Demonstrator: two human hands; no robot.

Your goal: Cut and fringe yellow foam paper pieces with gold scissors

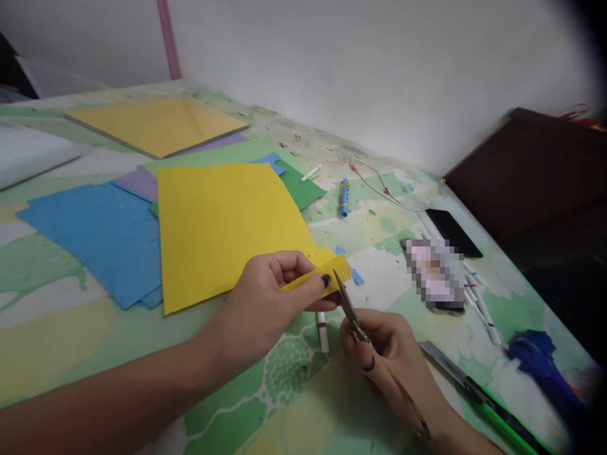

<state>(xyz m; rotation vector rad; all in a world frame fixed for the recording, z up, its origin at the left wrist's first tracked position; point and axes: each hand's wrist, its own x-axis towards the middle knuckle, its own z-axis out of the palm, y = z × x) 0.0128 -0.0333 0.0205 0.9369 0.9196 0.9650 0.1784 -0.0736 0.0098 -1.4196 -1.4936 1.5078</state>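
Observation:
Between the thumb and fingers of my left hand (270, 303) is a narrow yellow paper strip (337, 268) with several short slits along its right end. My right hand (398, 360) grips a pair of scissors (349, 306), its blades pointing up and left against the strip's slit end. Whether the blades are fully closed is hard to see. Behind my left hand lies a large yellow sheet (227, 221) on top of other coloured papers. A white marker (322, 332) with a dark red band rests below the strip, partly hidden by my left fingers.
Blue sheets (99, 234) and a green sheet (306, 193) lie around the yellow one. A rolled blue paper (344, 197), a black phone (454, 232), a green utility knife (493, 404) and a dark blue object (540, 363) are on the right. A yellow board (161, 123) lies at the back.

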